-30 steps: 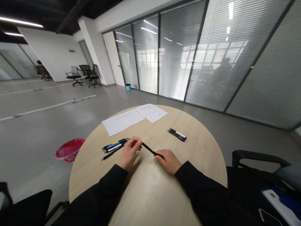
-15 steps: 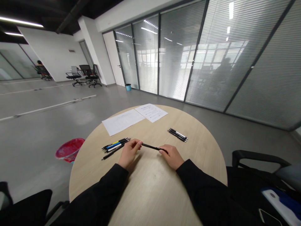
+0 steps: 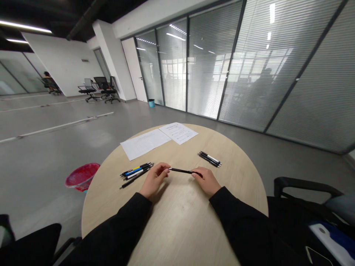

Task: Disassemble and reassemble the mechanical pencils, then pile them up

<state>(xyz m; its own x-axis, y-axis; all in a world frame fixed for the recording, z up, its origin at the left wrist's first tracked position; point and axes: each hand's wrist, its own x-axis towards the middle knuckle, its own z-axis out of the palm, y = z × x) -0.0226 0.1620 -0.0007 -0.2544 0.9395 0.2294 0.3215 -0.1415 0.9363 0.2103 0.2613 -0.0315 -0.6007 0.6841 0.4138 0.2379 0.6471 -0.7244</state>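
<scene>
— Right hand (image 3: 206, 181) has shifted slightly toward the right edge of the round table (image 3: 177, 229) since the earlier frame. The black pen (image 3: 181, 170), steeply slanted one second ago, is now nearly level.

— State the grip.

— Right hand: thumb and fingers grasp the barrel at its right end. Left hand (image 3: 154, 181): fingers curled, fingertips at the silver tip (image 3: 171, 169). Whether they pinch the tip or merely meet it cannot be told.

— State the effect on the work in hand.

— The silver tip is now exposed to view. Judgement: the right hand bears the pen, and the left gives support at most.

— Specify the pen's location.

— Between the two hands, apparently raised off the surface, about midway between its left and right edges. Reference items: pile of pens (image 3: 134, 172) toward the left edge, just beside the left hand; row of pens (image 3: 210, 159) toward the right edge. Neither set has moved.

— List obscured items.

— The pen's right end is covered by the right hand. Pens in the pile overlap, so no reliable count is possible. Print on the paper sheets (image 3: 179, 133), at the far edge, is illegible. Both black sleeves (image 3: 238, 221) are cut off below
</scene>
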